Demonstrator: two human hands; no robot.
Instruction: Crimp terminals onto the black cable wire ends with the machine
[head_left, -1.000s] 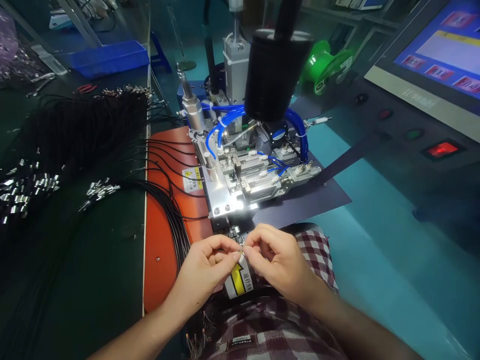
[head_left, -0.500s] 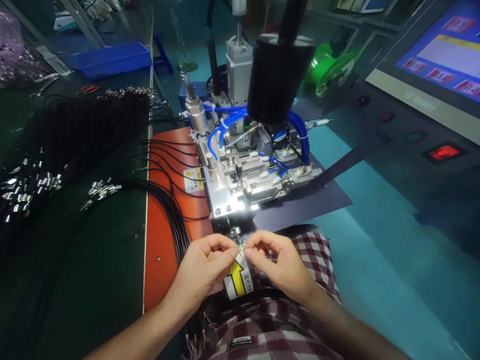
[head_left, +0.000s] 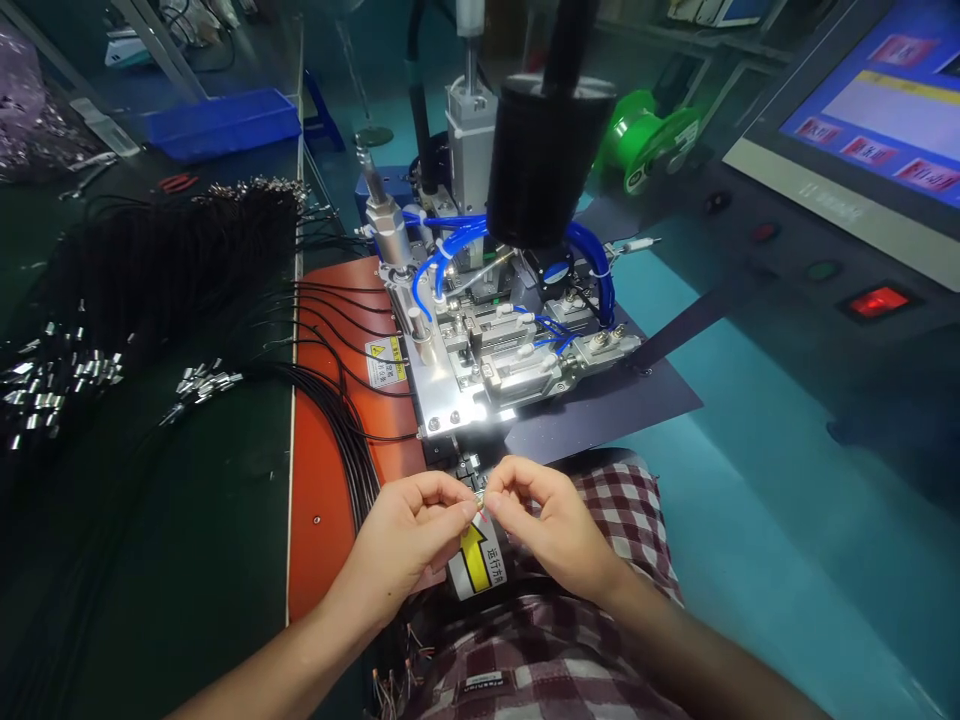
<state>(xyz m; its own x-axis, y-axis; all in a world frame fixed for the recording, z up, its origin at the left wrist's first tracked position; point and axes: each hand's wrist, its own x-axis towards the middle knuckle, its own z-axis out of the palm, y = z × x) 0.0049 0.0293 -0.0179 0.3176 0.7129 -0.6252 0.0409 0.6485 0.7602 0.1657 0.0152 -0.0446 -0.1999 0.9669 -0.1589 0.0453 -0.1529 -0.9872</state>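
My left hand (head_left: 420, 530) and my right hand (head_left: 547, 520) meet fingertip to fingertip in front of the machine (head_left: 487, 360). Between their pinched fingers is a thin wire end (head_left: 482, 512) with fine strands, one reddish; its details are too small to tell. Both hands are closed on it. Just beyond the fingertips sits a small metal fixture (head_left: 470, 466). Below them lies a white label with a yellow arrow (head_left: 475, 562). Black cables (head_left: 341, 420) curve over the orange board (head_left: 322, 540) beside my left hand.
Bundled black cables with silver ends (head_left: 202, 385) lie on the dark green table (head_left: 187, 520). A blue tray (head_left: 225, 122) and red-handled pliers (head_left: 178, 183) are farther back. A green spool (head_left: 645, 140) and a control screen (head_left: 877, 130) stand at the right.
My right fingertips have shifted slightly up and left at the wire end, and its reddish strand now points down and right. My left hand is nearly still. The view has shifted slightly.
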